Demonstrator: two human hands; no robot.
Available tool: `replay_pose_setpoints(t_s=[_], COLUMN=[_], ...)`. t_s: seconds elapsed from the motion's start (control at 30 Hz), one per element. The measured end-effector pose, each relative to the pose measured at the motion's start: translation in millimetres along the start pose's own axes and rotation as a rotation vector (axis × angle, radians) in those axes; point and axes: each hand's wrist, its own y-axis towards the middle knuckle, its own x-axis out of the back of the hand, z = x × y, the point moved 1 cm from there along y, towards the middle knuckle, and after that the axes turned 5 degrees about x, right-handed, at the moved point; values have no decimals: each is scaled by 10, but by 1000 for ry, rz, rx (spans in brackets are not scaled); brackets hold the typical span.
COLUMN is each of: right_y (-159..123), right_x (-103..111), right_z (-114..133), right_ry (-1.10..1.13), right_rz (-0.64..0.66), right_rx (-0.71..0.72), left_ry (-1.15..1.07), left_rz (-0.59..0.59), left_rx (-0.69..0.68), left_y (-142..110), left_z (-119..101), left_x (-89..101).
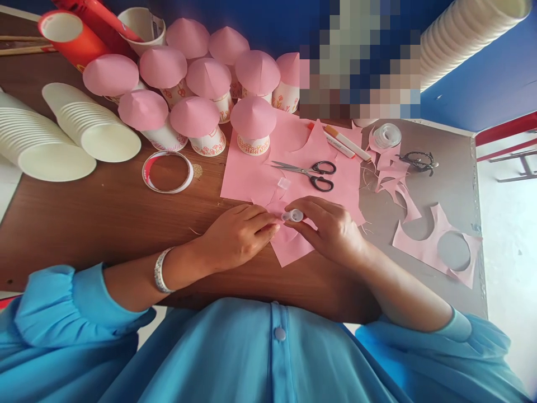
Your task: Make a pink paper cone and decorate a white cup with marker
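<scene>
Scissors (308,172) lie just beyond the right hand (331,229), which pinches a small clear piece (292,215); left hand (237,235) presses loosely curled on pink paper (289,246).

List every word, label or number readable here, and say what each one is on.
No text can be read.
Glue stick: dark print along the barrel, too small and blurred.
Cups: red pattern, no legible words.
Red tube: no print legible.
Small cap in the right hand: unmarked.
</scene>
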Motion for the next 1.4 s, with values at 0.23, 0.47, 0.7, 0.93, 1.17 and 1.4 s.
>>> replay_pose_setpoints(t_s=[0.23, 0.47, 0.7, 0.93, 1.17, 1.4], right_y=[-80, -124, -113, -14, -22, -99], right_x=[137, 193, 273, 310, 112, 317], right_z=[-22, -56, -84, -11, -48, -71], right_ry=[-44, -58, -137, -108, -12, -136], right_rz=[8, 14, 33, -15, 55, 95], right_rx=[2, -13, 19, -10, 50, 19], left_ry=[-11, -8, -14, -11, -5, -39], left_rz=[53, 63, 40, 66, 64, 67], left_rx=[15, 11, 14, -5, 19, 16], left_y=[-4, -2, -6, -8, 5, -11], left_z=[1, 5, 10, 15, -7, 11], left_x=[3, -9, -15, -19, 1, -13])
